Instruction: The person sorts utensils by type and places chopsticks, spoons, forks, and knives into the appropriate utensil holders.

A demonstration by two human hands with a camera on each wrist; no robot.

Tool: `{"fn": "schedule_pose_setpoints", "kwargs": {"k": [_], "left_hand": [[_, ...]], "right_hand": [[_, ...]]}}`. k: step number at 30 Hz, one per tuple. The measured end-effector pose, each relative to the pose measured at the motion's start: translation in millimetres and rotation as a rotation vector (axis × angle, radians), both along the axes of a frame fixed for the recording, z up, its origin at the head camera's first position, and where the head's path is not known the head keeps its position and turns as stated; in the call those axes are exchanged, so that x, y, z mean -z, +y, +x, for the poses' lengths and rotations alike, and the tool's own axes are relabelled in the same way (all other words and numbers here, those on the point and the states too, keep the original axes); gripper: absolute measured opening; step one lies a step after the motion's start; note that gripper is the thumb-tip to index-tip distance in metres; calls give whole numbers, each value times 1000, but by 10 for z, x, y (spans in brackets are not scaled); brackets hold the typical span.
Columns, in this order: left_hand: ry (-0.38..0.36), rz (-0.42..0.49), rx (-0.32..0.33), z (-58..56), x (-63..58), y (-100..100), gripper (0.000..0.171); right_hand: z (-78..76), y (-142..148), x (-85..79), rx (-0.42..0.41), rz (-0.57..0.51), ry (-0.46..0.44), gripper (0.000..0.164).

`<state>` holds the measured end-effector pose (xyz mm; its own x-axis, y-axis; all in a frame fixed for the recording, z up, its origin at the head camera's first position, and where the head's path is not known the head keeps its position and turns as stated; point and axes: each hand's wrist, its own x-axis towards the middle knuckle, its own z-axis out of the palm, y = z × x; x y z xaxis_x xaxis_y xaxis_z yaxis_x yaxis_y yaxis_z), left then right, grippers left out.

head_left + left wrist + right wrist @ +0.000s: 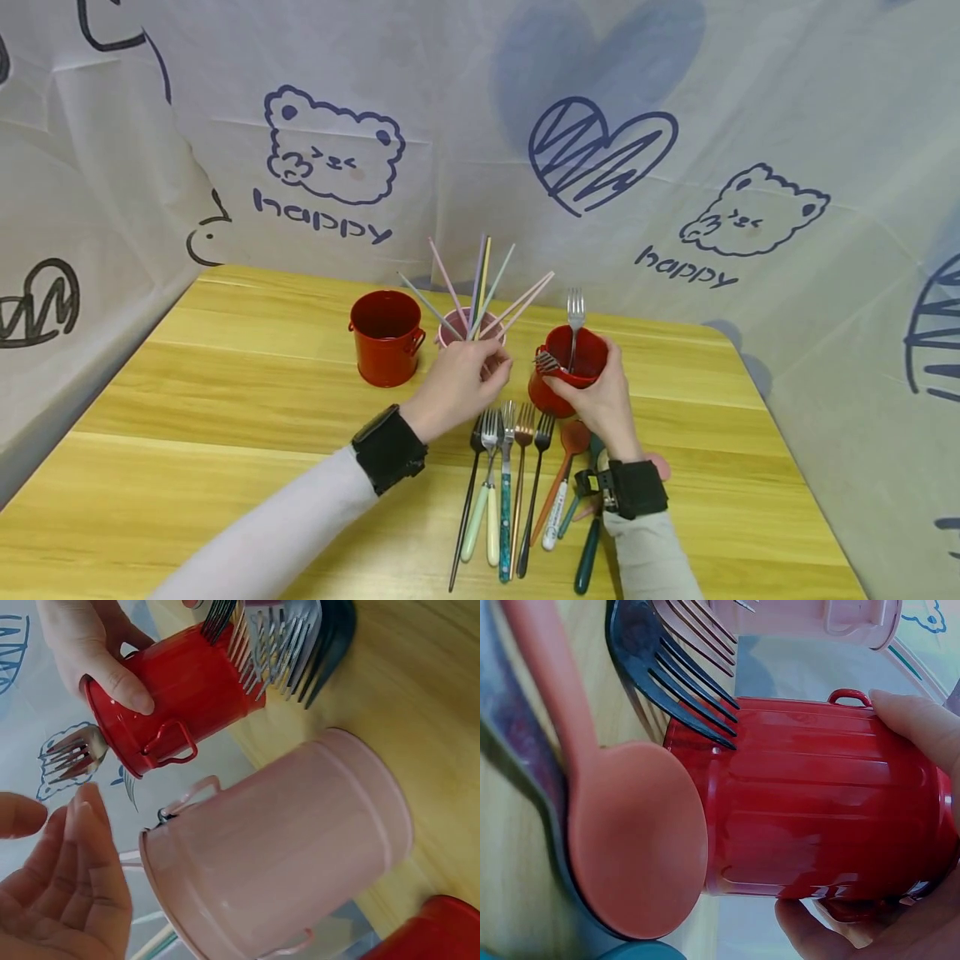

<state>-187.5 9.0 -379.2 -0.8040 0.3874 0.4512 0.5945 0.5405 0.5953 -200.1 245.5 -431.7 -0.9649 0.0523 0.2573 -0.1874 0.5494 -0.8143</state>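
My right hand (607, 404) grips a small red metal bucket (550, 398) near its rim, thumb on the near side. Two forks stand inside it: one upright silver fork (576, 310) at the back and one leaning fork (75, 754) at the front edge. My left hand (459, 385) hovers in front of a pink bucket (277, 840); in the left wrist view its fingers are loosely bent, thumb apart, holding nothing. Several pastel chopsticks (487, 279) fan out of the pink bucket.
A second red bucket (386, 350) stands to the left. Below the right bucket lie several forks (505, 492) side by side, then an orange spoon (641, 840) and other utensils partly under my right wrist. A white printed cloth (465, 100) hangs behind the wooden table (225, 433).
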Motion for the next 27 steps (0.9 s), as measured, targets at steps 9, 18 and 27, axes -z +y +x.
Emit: {"fn": "schedule_pose_setpoints", "kwargs": {"k": [9,18,27], "left_hand": [[-96,-111,-1,78,112,-168,4],[-146,-180,-13,232,266,-265,8],[-226,-251,28,356,399,-292,13]], "right_hand": [[8,-12,-14,1,-6,-30,90],[75,-57,-123,-18,-35,-43,86],[178,-150,-291,-23,-27,-47,82]]}}
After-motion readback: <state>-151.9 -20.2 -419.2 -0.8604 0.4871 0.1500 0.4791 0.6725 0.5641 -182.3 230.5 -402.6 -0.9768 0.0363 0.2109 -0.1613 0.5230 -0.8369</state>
